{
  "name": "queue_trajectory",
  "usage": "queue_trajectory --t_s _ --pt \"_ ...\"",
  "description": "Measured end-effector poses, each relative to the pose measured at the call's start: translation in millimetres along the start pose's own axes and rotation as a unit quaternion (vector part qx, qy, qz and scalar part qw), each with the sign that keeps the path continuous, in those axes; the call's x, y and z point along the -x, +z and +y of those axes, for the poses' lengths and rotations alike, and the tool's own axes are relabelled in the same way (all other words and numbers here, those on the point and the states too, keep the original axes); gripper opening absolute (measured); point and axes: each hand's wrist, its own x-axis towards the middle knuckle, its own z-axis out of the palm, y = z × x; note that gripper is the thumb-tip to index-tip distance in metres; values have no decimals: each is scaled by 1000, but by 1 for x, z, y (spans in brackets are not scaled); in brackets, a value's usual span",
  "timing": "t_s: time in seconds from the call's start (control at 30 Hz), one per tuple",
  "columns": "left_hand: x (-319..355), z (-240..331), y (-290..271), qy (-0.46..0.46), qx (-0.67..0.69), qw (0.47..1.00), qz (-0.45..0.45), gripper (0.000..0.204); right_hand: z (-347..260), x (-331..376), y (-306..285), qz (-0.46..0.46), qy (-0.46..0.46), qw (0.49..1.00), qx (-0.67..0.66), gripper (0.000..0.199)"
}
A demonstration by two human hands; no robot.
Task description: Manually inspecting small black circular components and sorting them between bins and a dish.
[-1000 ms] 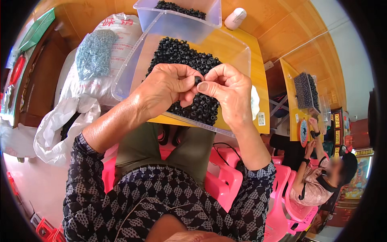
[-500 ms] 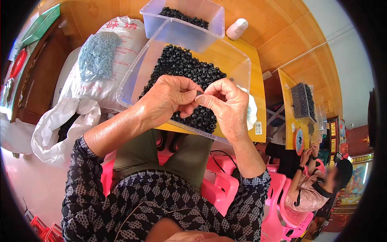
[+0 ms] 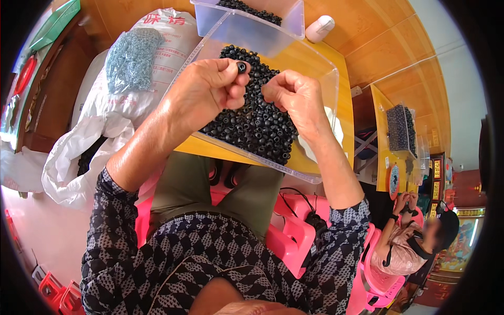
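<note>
Your left hand [image 3: 207,89] pinches one black ring [image 3: 241,66] above the clear tray [image 3: 328,94] of rings. Your right hand [image 3: 294,100] is clenched, contents hidden. Next, you'd likely bring both hands together carefully.

A white sack [image 3: 157,58] stands against the counter's [image 3: 341,100] left edge, and a clear bag of blue-grey pieces [image 3: 131,58] lies on top of it. Toward the counter's far edge sits a second clear bin [image 3: 286,21], dark beads showing inside, with a small white bottle [image 3: 320,27] lying just beside it to the right. Pink plastic chairs [image 3: 294,236] stand below the near edge. Off to the right, another yellow table [image 3: 382,157] carries a clear box of dark parts [image 3: 401,128]; a person [image 3: 407,239] sits near it, perhaps working, though the view there is too small to tell.
</note>
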Motion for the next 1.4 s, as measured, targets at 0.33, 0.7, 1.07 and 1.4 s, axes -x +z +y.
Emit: queue_trajectory --t_s 0.33,0.7,1.07,1.4 --pt "6 -4 -3 9 -26 997 72 17 73 -44 1 -131 -96 917 365 7" --pt "9 -4 -3 22 -55 996 73 18 105 -75 47 -136 -234 879 393 11" --pt "8 -7 4 15 -64 996 64 19 115 -67 49 -128 -222 905 339 7" --pt "10 -6 -1 8 -42 997 61 17 15 0 4 -46 -45 996 68 17"
